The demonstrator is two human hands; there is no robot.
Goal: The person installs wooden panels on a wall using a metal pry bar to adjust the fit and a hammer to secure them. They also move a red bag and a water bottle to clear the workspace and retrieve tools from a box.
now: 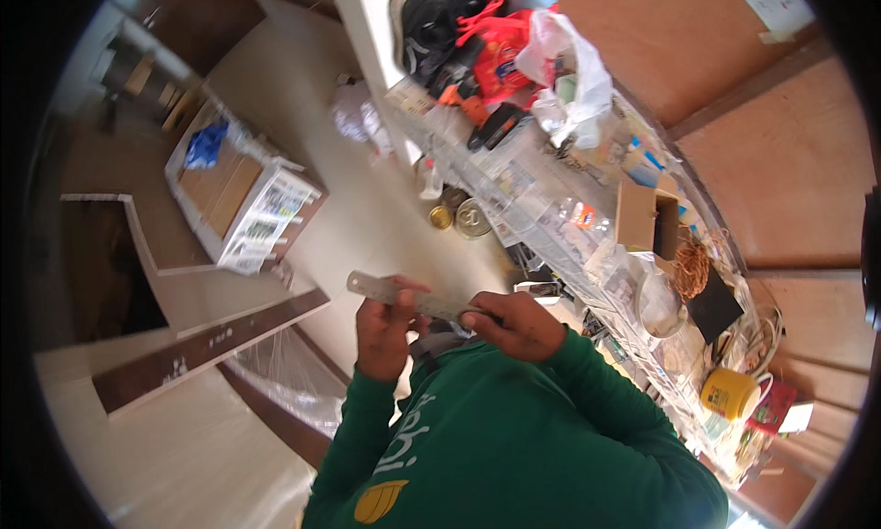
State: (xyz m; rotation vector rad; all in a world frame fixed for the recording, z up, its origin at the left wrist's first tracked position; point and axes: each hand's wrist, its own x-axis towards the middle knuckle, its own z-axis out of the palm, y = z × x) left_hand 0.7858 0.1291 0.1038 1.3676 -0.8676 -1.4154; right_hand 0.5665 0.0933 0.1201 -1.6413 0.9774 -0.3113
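I see the left hand point(385, 332) and right hand point(519, 327), each with fingers curled around a metal ruler point(443, 307), which spans between them beyond the green shirt point(551, 428), left of the paper-covered worktop point(521, 182).

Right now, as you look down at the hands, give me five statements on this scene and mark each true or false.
1. The left hand and the right hand both hold the metal ruler. True.
2. The person's sleeves are red. False: the sleeves are green.
3. A blue bundle rests on the paper-covered box off to the left. True.
4. The yellow tub is to the left of both hands. False: the yellow tub is to their right.
5. A tangle of orange cord lies near the open cardboard box. True.
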